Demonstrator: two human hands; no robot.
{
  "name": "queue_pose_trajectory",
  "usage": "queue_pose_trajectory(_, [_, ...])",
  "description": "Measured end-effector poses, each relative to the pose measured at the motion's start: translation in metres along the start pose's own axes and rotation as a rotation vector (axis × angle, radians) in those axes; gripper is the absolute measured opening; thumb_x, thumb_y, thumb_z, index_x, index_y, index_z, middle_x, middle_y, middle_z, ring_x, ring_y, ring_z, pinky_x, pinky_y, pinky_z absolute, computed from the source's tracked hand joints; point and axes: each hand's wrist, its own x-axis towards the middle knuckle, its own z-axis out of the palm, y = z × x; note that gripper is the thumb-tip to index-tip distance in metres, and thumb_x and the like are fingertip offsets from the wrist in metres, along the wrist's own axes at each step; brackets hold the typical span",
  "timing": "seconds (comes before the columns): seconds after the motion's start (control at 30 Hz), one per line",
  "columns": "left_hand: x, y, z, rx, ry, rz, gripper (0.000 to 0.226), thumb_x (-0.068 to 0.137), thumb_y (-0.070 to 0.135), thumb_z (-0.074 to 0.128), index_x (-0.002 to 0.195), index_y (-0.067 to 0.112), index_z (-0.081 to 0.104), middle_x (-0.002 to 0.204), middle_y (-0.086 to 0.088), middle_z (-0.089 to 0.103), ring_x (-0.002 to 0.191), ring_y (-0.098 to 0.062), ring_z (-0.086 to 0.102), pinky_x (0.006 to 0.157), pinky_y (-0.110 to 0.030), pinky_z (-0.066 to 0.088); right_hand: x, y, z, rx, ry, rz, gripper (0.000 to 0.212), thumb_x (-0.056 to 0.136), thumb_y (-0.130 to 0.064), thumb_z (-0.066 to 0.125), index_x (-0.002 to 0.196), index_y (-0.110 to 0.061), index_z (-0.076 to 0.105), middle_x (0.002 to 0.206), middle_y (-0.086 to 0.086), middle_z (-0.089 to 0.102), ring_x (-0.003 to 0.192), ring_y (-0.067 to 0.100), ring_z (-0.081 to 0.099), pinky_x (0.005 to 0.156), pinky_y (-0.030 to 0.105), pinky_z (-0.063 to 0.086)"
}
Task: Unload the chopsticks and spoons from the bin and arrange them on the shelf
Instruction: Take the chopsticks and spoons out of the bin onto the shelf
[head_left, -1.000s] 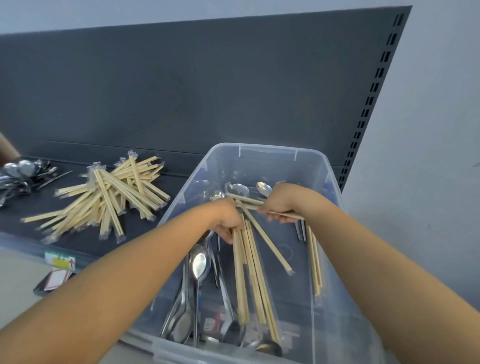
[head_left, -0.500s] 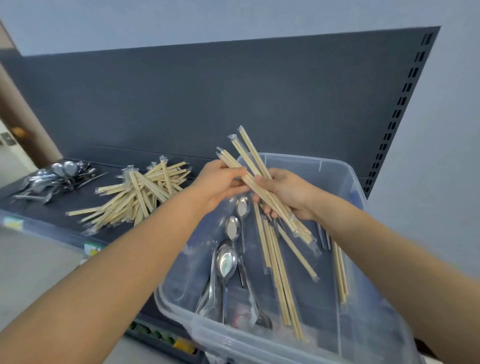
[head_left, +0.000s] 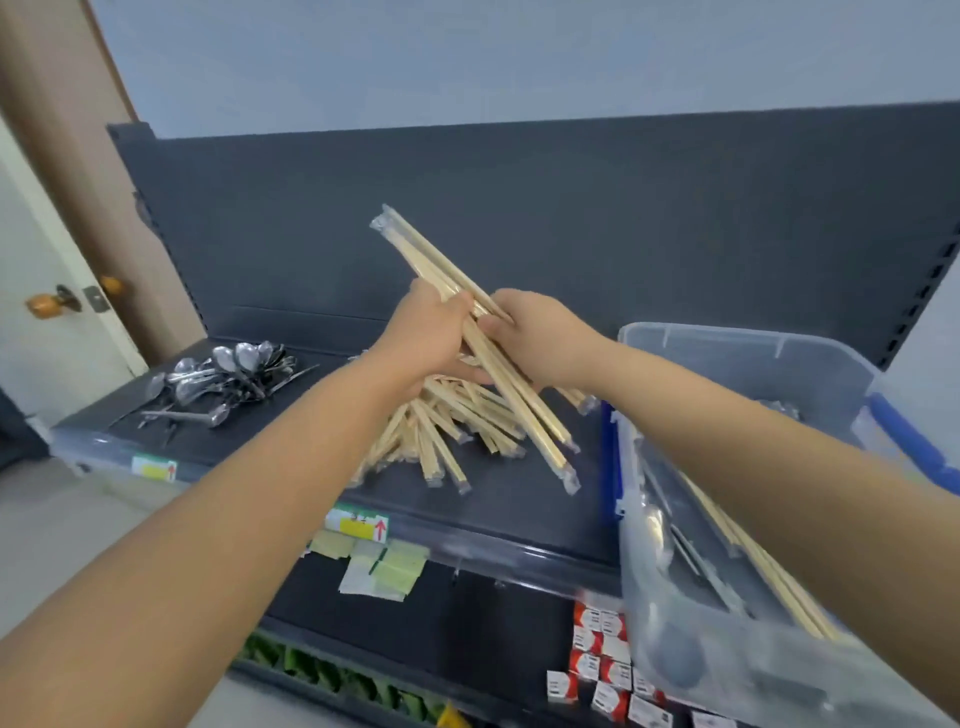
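A bundle of plastic-wrapped wooden chopsticks (head_left: 524, 410) slants from upper left to lower right above the dark shelf (head_left: 519, 499). My left hand (head_left: 428, 332) and my right hand (head_left: 535, 332) both grip it near its middle. Under the hands lies a loose pile of wrapped chopsticks (head_left: 441, 431) on the shelf. A heap of metal spoons (head_left: 228, 374) sits further left on the same shelf. The clear plastic bin (head_left: 748, 364) stands at the right, with more chopsticks (head_left: 763, 566) and blurred spoons (head_left: 660, 535) inside, partly hidden by my right arm.
The shelf's dark back panel (head_left: 571, 218) rises behind. A price label (head_left: 358, 525) hangs on the shelf's front edge. Small red and white boxes (head_left: 602, 660) and green items (head_left: 311, 670) fill the lower shelf. A door with an orange knob (head_left: 44, 304) stands at far left.
Both hands lifted a bundle of chopsticks out of the bin and carried it left, over the pile on the shelf. The view swung left with them.
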Motion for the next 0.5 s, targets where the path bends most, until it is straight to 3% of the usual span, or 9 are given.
queue_pose_trajectory(0.1, [0.007, -0.012, -0.052, -0.023, 0.036, -0.008, 0.028, 0.101, 0.013, 0.038, 0.123, -0.003, 0.041, 0.1, -0.022, 0.066, 0.061, -0.021, 0.071, 0.047, -0.035, 0.056, 0.024, -0.025, 0.038, -0.257, 0.012, -0.009, 0.015, 0.101, -0.02, 0.038, 0.098, -0.008, 0.045, 0.084, 0.007, 0.059, 0.072, 0.03, 0.059, 0.062, 0.041, 0.05])
queue_pose_trajectory(0.2, [0.021, -0.027, -0.091, 0.008, 0.201, 0.031, 0.019, 0.096, 0.007, 0.041, 0.115, 0.0, 0.038, 0.077, -0.008, 0.066, 0.06, -0.023, 0.068, 0.048, -0.033, 0.056, 0.04, -0.031, 0.062, -0.509, 0.058, 0.033, 0.011, 0.103, -0.023, 0.033, 0.096, -0.015, 0.037, 0.077, 0.005, 0.053, 0.067, 0.03, 0.051, 0.051, 0.035, 0.034])
queue_pose_trajectory(0.27, [0.037, -0.038, -0.106, 0.168, 0.268, 0.14, 0.015, 0.098, 0.014, 0.041, 0.109, 0.005, 0.039, 0.075, -0.002, 0.062, 0.061, -0.018, 0.063, 0.051, -0.031, 0.051, 0.047, -0.023, 0.072, -0.553, 0.006, 0.1, 0.023, 0.104, -0.034, 0.029, 0.1, -0.013, 0.04, 0.08, 0.004, 0.051, 0.071, 0.029, 0.049, 0.056, 0.035, 0.034])
queue_pose_trajectory(0.37, [0.063, -0.056, -0.109, 0.36, 0.191, 0.218, 0.024, 0.1, 0.027, 0.038, 0.111, 0.006, 0.043, 0.091, -0.009, 0.059, 0.074, -0.021, 0.054, 0.068, -0.037, 0.044, 0.058, -0.002, 0.08, -0.576, -0.091, 0.2, 0.04, 0.102, -0.047, 0.027, 0.11, -0.013, 0.046, 0.091, 0.005, 0.055, 0.078, 0.025, 0.049, 0.063, 0.035, 0.036])
queue_pose_trajectory(0.5, [0.109, -0.08, -0.093, 0.548, 0.03, 0.196, 0.027, 0.1, 0.027, 0.041, 0.117, 0.006, 0.04, 0.092, -0.009, 0.054, 0.077, -0.024, 0.051, 0.063, -0.034, 0.036, 0.086, 0.037, 0.096, -0.755, -0.176, 0.237, 0.038, 0.104, -0.04, 0.023, 0.12, -0.013, 0.045, 0.107, 0.009, 0.06, 0.095, 0.03, 0.058, 0.071, 0.038, 0.046])
